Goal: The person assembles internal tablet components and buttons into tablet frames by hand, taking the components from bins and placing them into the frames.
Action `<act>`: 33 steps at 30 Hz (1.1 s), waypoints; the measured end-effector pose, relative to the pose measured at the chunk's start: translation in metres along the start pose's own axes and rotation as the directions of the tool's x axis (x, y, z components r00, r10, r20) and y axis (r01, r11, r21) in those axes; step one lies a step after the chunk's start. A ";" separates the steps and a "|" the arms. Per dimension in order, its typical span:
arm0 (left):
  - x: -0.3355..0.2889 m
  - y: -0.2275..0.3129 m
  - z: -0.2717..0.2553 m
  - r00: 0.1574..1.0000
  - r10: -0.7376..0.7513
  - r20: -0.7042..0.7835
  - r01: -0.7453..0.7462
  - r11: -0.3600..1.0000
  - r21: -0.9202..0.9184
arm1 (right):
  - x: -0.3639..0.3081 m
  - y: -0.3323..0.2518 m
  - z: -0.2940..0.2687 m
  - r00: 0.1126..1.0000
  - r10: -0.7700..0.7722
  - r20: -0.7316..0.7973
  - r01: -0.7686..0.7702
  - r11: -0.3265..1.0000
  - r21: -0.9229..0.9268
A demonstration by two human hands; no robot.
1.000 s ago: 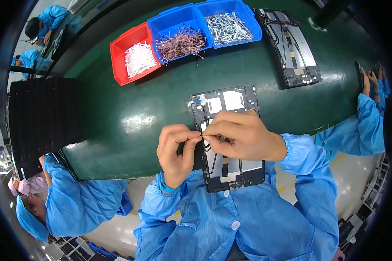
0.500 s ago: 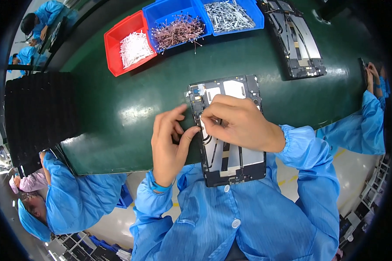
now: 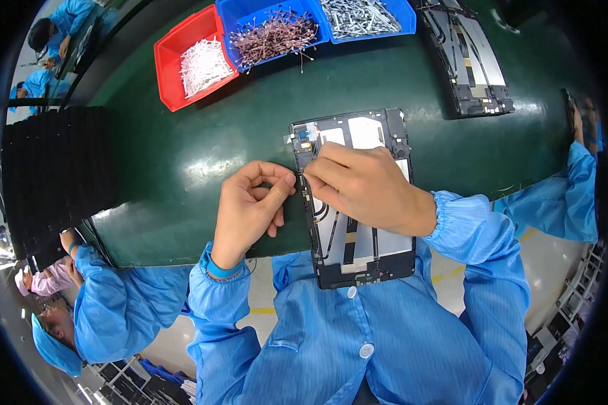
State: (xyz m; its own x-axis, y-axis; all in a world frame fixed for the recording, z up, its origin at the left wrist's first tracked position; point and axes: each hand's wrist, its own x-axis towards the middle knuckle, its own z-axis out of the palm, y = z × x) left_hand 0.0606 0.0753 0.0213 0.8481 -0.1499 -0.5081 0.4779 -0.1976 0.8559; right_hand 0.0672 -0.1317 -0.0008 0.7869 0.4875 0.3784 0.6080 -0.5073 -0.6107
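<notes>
An opened tablet (image 3: 365, 250) with a black frame, pale inner panels and dark cables lies partly over the table's near edge, against my blue smock. Over its upper left part, my right hand (image 3: 365, 185) is closed, thumb and forefinger pinched near the left edge. Whatever those fingertips hold is too small or hidden to make out. Just left of that edge, my left hand (image 3: 253, 206) is closed too, with thumb and forefinger pressed together close to the right fingertips. I cannot make out what, if anything, is between them.
At the back stand a red bin (image 3: 171, 67) of white strips, a blue bin (image 3: 250, 64) of brownish wired parts and another blue bin (image 3: 375, 34) of silvery pieces. A second opened tablet (image 3: 476, 64) lies back right. Black stacked material (image 3: 54, 175) sits left; co-workers are on both sides.
My left hand has shifted slightly left, and its spread fingers have come together into a pinch. My right fingertips have moved a little up and left along the tablet's edge.
</notes>
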 end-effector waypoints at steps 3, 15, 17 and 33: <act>0.002 0.000 0.000 1.000 -0.007 0.011 0.007 1.000 0.013 | 0.000 0.001 0.000 1.000 -0.002 0.002 0.002 1.000 -0.007; 0.007 -0.001 0.002 1.000 -0.003 0.029 0.002 0.999 0.036 | 0.000 0.004 0.000 0.999 -0.037 -0.026 0.037 0.999 0.004; 0.006 0.000 0.001 1.000 -0.015 0.028 0.013 0.999 0.044 | 0.000 0.003 0.000 0.999 -0.036 -0.026 0.036 0.999 0.010; 0.009 0.009 0.005 0.998 -0.057 0.007 0.057 0.995 0.076 | 0.000 0.003 -0.002 1.000 -0.003 -0.007 0.003 0.999 0.040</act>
State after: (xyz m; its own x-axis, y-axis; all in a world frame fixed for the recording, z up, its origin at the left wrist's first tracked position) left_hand 0.0710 0.0678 0.0240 0.8178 -0.1451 -0.5569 0.5061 -0.2793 0.8160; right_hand 0.0691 -0.1347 -0.0015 0.7859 0.4838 0.3851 0.6057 -0.4770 -0.6368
